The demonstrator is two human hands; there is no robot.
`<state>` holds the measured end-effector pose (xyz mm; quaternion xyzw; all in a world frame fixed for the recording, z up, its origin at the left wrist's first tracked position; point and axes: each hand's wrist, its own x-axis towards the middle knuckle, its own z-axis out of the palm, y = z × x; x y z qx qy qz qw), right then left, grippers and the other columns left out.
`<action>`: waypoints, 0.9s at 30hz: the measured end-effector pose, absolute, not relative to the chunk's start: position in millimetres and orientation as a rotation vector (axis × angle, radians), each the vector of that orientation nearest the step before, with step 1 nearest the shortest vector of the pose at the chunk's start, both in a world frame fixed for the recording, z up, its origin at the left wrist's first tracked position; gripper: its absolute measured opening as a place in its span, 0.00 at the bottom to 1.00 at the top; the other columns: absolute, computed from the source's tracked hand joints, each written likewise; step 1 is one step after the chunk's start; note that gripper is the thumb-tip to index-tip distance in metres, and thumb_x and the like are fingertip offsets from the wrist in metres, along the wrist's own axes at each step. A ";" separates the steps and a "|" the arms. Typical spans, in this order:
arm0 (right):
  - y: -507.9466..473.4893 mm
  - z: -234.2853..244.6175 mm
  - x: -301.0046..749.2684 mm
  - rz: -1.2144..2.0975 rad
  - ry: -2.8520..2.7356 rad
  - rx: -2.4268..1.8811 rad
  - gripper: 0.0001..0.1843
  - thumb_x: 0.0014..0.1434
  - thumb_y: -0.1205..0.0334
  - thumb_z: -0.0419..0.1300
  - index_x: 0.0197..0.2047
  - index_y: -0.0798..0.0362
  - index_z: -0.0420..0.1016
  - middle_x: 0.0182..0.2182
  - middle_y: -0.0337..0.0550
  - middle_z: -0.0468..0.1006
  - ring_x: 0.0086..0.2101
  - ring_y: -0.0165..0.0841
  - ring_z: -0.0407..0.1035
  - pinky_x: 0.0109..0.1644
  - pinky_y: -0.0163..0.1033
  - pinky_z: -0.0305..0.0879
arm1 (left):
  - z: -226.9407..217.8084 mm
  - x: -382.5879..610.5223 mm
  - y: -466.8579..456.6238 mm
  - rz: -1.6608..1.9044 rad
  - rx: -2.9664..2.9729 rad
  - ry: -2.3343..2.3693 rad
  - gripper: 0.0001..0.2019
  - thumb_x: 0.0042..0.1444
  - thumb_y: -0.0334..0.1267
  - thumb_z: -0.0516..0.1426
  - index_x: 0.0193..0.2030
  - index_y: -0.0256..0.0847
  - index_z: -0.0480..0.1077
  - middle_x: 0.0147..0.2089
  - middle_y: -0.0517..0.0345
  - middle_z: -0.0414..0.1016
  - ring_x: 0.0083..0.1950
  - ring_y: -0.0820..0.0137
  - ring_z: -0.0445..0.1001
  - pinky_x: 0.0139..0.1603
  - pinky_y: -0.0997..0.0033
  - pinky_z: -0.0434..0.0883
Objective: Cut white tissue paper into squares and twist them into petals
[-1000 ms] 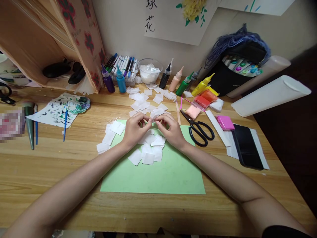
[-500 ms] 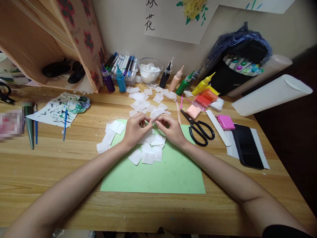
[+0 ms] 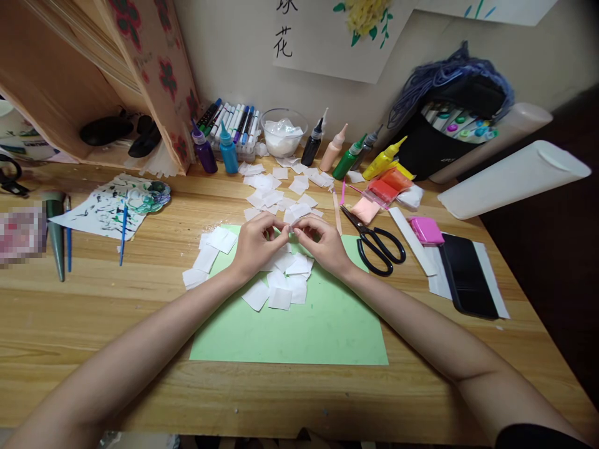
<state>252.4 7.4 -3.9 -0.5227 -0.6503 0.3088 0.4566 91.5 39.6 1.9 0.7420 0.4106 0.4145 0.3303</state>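
Observation:
Over the upper part of a green sheet of paper (image 3: 299,340), my left hand (image 3: 262,243) and my right hand (image 3: 322,243) meet with thumbs and forefingers pinched together. Between their fingertips is a white paper piece (image 3: 297,213), mostly covered by the fingers. Loose white paper squares (image 3: 279,298) lie on the green sheet below my hands. More white paper squares (image 3: 206,258) overlap its left edge, and others (image 3: 262,198) are scattered on the table beyond my hands.
Black-handled scissors (image 3: 377,243) lie right of the sheet, near a phone (image 3: 469,277) and a pink clay pack (image 3: 427,231). Paint bottles, including a blue one (image 3: 228,153), and a glass bowl (image 3: 283,134) line the wall. A paintbrush (image 3: 123,234) rests on stained paper (image 3: 100,209) at left.

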 end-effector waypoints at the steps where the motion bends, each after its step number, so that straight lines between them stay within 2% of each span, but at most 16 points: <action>1: 7.3 -3.8 252.4 0.764 -1.602 -1.286 0.04 0.57 0.64 0.58 0.31 0.53 0.71 0.31 0.41 0.73 0.30 0.30 0.63 0.32 0.36 0.58 | 1.8 91.5 39.6 1.083 1.940 1.074 0.05 0.53 0.36 0.58 0.28 0.39 0.72 0.28 0.59 0.72 0.25 0.77 0.62 0.27 0.74 0.62; 27: 8.3 -5.0 252.5 0.787 -1.580 -1.284 0.03 0.56 0.64 0.58 0.30 0.53 0.71 0.31 0.41 0.73 0.30 0.30 0.63 0.31 0.36 0.58 | -1.4 90.9 40.5 1.064 1.954 1.067 0.05 0.53 0.36 0.58 0.30 0.39 0.73 0.29 0.58 0.73 0.25 0.76 0.63 0.27 0.74 0.62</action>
